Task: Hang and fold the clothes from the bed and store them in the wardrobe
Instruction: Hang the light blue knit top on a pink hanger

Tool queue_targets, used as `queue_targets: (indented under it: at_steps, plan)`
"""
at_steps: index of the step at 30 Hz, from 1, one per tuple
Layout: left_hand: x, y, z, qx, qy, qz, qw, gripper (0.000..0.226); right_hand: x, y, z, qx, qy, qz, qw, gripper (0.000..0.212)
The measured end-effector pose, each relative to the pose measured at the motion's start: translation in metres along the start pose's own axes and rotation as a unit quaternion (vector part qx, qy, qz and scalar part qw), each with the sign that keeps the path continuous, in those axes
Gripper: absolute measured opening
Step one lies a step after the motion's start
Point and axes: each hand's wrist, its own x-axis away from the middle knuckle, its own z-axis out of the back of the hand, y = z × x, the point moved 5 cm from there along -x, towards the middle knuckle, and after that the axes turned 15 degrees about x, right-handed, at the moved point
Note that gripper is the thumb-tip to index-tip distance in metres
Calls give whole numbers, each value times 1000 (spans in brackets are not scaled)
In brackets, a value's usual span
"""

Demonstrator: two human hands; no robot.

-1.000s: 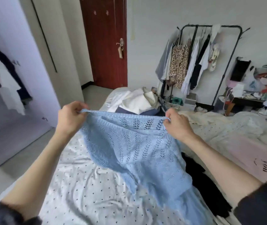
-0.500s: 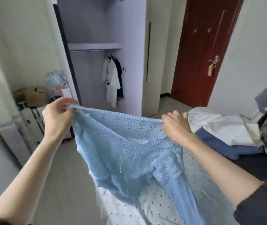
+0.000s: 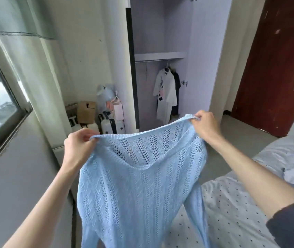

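Raised since earlier: blue knit sweater point(image 3: 139, 178), frame centre, clear of bed point(image 3: 232, 208); left hand point(image 3: 78, 145), right hand point(image 3: 205, 126) pinching shoulders. Wardrobe point(image 3: 160, 56) behind, apparently open.

I have both arms stretched forward and up, forearms bare, with dark sleeves pushed back near the elbows. My left hand point(image 3: 79, 146) sits lower and closer in, back of the hand toward the camera, fingers curled and pinching the near shoulder edge of the blue sweater point(image 3: 139, 185). My right hand point(image 3: 206, 125) is raised higher and reaches farther out, knuckles up, fingers bent and pinching the other shoulder edge. The two hands are well apart, and both wrists are fairly straight.
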Motion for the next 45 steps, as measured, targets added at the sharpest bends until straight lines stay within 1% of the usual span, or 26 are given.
queue_targets:
  at_steps: [2,4,7,11,14,15,18,21,24,27,31,34,40,42,45]
  plan:
    - [-29,-16,-5,6,3,-2,1000,20,-24,-13,-13,-33,-2,-8,999,14]
    - [-59,-38,-19,7,-10,0,1000,22,-51,-25,-33,-59,0,-14,998,15]
    - [-103,-74,-55,-19,-63,17,998,21,-96,-36,-74,-76,-11,-28,997,13]
    - [-150,-105,-110,-55,-154,3,987,20,-159,-45,-118,-99,-7,-40,994,11]
    - [-205,-122,-161,-59,-194,-4,979,19,-228,-49,-149,-117,0,-61,991,11]
    - [-206,-122,-169,-59,-204,-6,977,20,-234,-47,-151,-117,-1,-65,991,11]
    - [-249,-128,-216,-45,-238,-15,970,22,-289,-44,-168,-122,9,-81,989,11]
    - [-290,-142,-276,-34,-292,-1,956,24,-344,-36,-190,-106,8,-103,989,17]
    - [-312,-159,-332,-25,-352,8,935,22,-382,-20,-211,-114,1,-123,986,23]
    - [-337,-172,-392,-15,-404,-4,915,22,-424,1,-234,-117,14,-146,982,24]
    - [-374,-179,-458,14,-430,-2,903,26,-474,28,-258,-119,19,-159,980,26]
    - [-405,-180,-512,32,-434,9,900,25,-511,53,-275,-114,17,-175,978,22]
    - [-449,-184,-607,23,-440,17,897,22,-584,97,-297,-110,5,-161,981,19]
    - [-464,-189,-642,12,-451,34,892,23,-618,107,-306,-88,-22,-134,987,19]
    - [-488,-193,-694,-24,-489,49,871,25,-667,111,-326,-23,-76,-63,995,22]
